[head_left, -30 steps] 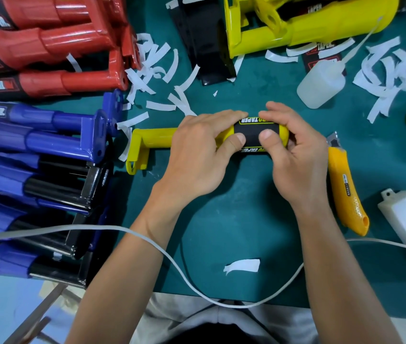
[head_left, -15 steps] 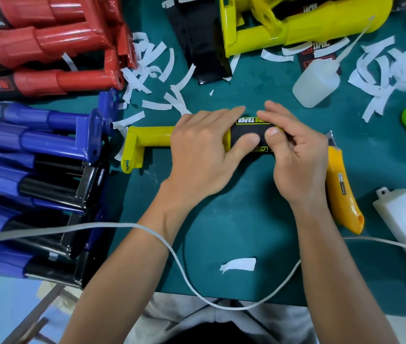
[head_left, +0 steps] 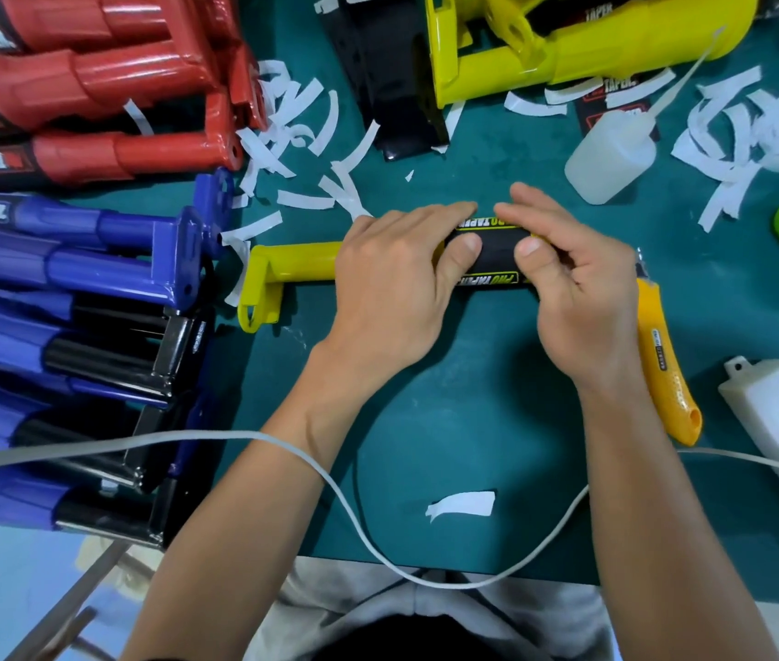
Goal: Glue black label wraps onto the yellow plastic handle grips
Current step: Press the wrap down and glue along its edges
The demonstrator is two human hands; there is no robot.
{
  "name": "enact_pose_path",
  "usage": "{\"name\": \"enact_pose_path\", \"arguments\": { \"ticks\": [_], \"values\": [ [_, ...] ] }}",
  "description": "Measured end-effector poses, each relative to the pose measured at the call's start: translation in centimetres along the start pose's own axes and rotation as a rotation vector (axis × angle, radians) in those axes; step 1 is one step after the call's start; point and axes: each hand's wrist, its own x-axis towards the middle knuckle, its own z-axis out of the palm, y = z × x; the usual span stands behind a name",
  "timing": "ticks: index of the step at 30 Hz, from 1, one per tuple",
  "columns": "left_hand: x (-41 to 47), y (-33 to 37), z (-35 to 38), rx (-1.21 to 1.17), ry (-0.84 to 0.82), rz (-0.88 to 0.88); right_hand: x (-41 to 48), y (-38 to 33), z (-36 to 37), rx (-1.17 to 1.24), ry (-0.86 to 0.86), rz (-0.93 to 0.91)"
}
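Black label wrap (head_left: 497,254): we rub it flat toward 3 and 9 o'clock.
Grasp: left hand (head_left: 392,288), right hand (head_left: 578,298) both clutch yellow grip (head_left: 297,262).

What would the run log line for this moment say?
left hand: holds yellow grip | right hand: pinches black label | glue bottle: lying untouched | knife: beside right hand

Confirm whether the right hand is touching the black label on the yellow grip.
Touching. Head view: thumb of the right hand presses on the black label, no gap.
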Motion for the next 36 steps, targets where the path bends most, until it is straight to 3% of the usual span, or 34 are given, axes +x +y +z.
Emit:
{"name": "enact_pose_path", "arguments": {
  "ticks": [7, 11, 15, 19, 23, 26, 31, 36],
  "values": [
    [0.1, -0.2, -0.5, -0.101, -0.02, -0.041, 0.2, -0.2, -0.3, 0.193, -0.008, 0.088],
    [0.2, -0.3, -0.6, -0.147, -0.038, -0.098, -0.1, -0.6, 1.0, 0.027, 0.076, 0.084],
    [-0.1, 0.0, -0.3, -0.046, -0.035, -0.042, -0.3, -0.6, 1.4, -0.102, 0.1, 0.059],
    [-0.2, -0.3, -0.4, -0.112, 0.025, 0.008, 0.0, -0.4, 0.5, 0.021, 0.037, 0.053],
    [-0.1, -0.5, -1.1, -0.15, -0.082, -0.039, 0.2, -0.4, 0.0, 0.169, -0.025, 0.094],
    [0.0, -0.9, -1.7, -0.16, -0.15, -0.067, 0.1, -0.6, 0.2, 0.237, 0.022, 0.148],
    [-0.3, -0.8, -1.5, -0.192, -0.127, -0.095, -0.6, -1.7, 3.2, -0.126, 0.17, 0.093],
    [-0.2, -1.1, -1.2, -0.206, -0.094, -0.099, -0.3, -1.4, 2.5, -0.087, 0.084, 0.092]
  ]
}}
